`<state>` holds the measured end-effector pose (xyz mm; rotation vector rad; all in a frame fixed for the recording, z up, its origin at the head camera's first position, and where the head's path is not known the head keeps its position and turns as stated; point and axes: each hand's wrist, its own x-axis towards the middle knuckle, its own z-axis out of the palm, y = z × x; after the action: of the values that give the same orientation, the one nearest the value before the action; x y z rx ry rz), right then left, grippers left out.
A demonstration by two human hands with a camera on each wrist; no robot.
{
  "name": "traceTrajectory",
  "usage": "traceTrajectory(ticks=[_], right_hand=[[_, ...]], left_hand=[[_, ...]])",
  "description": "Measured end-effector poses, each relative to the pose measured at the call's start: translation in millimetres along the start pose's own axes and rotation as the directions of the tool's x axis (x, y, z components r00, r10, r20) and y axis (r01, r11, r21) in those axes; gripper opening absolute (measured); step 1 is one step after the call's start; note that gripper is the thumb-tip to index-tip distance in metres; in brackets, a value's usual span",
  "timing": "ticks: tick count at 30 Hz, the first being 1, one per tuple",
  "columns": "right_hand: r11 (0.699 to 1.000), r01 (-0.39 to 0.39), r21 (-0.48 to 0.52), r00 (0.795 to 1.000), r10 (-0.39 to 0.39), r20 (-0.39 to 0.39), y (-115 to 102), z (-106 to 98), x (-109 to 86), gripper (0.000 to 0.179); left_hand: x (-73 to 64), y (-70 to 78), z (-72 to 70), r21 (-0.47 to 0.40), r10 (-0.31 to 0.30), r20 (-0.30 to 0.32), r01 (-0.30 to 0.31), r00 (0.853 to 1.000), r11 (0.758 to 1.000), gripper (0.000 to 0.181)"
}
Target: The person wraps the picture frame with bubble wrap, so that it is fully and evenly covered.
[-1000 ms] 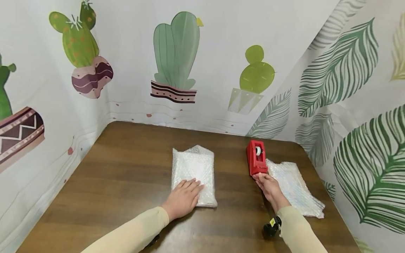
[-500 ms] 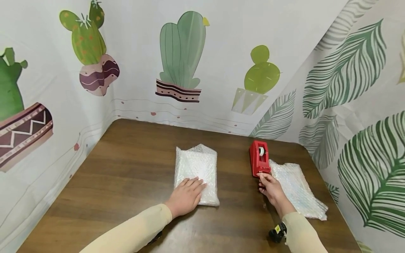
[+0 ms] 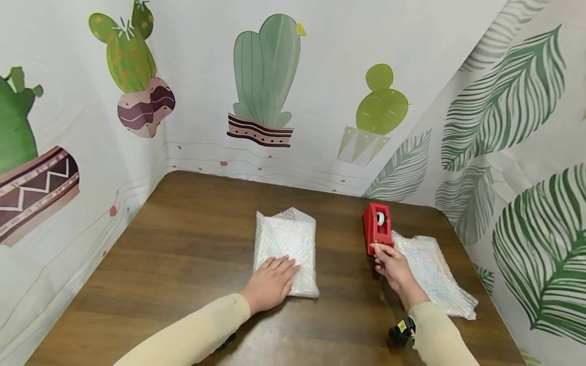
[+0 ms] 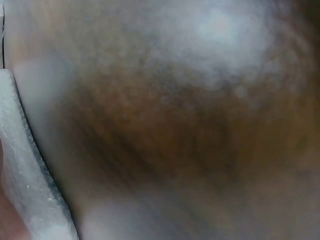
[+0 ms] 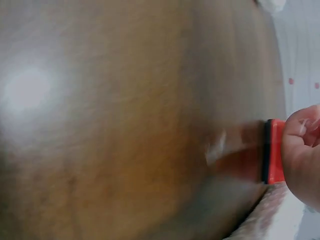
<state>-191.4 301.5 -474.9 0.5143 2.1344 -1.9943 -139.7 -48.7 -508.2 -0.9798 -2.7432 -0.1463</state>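
Observation:
My left hand (image 3: 270,284) lies with its fingers stretched out on a flat package in bubble wrap (image 3: 288,239), at the middle of the table. In the left wrist view only the edge of the bubble-wrapped package (image 4: 25,170) shows at the left. At the right, my right hand (image 3: 394,267) is at the front end of a red tape dispenser (image 3: 370,229), which holds a white roll. Thumb and forefinger pinch the clear tape (image 5: 303,125) there. In the right wrist view the dispenser (image 5: 276,150) stands partly behind the hand.
A second sheet or pouch of bubble wrap (image 3: 430,274) lies just right of the dispenser, partly behind the right forearm. The brown wooden table (image 3: 183,244) ends at a white wall cloth (image 3: 197,91) printed with cacti and leaves.
My right hand has risen slightly at the dispenser's front, thumb and forefinger still together. The left hand stays on the package. The head view has shifted a little.

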Motion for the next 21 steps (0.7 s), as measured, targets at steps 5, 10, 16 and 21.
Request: traceTrajectory(ticks=[5, 10, 16, 21], right_hand=[[0.999, 0.048, -0.017, 0.999, -0.047, 0.025, -11.9, 6.3, 0.2, 0.038], [0.998, 0.069, -0.014, 0.997, -0.068, 0.042, -19.7, 9.6, 1.2, 0.039], [0.996, 0.08, -0.034, 0.995, -0.078, 0.056, -25.9, 10.3, -2.9, 0.041], [0.99, 0.129, -0.053, 0.989, -0.124, 0.086, -36.4, 14.3, -6.8, 0.041]], left_hand=[[1.0, 0.7, -1.3, -0.005, 0.003, -0.003, -0.003, 1.0, 1.0, 0.04], [1.3, 0.5, -0.4, 0.006, 0.005, -0.01, -0.005, 1.0, 1.0, 0.039], [1.4, -0.9, 1.6, 0.013, 0.009, -0.02, -0.009, 1.0, 1.0, 0.04], [1.5, -1.4, 2.2, 0.009, 0.01, -0.018, -0.01, 1.0, 1.0, 0.04]])
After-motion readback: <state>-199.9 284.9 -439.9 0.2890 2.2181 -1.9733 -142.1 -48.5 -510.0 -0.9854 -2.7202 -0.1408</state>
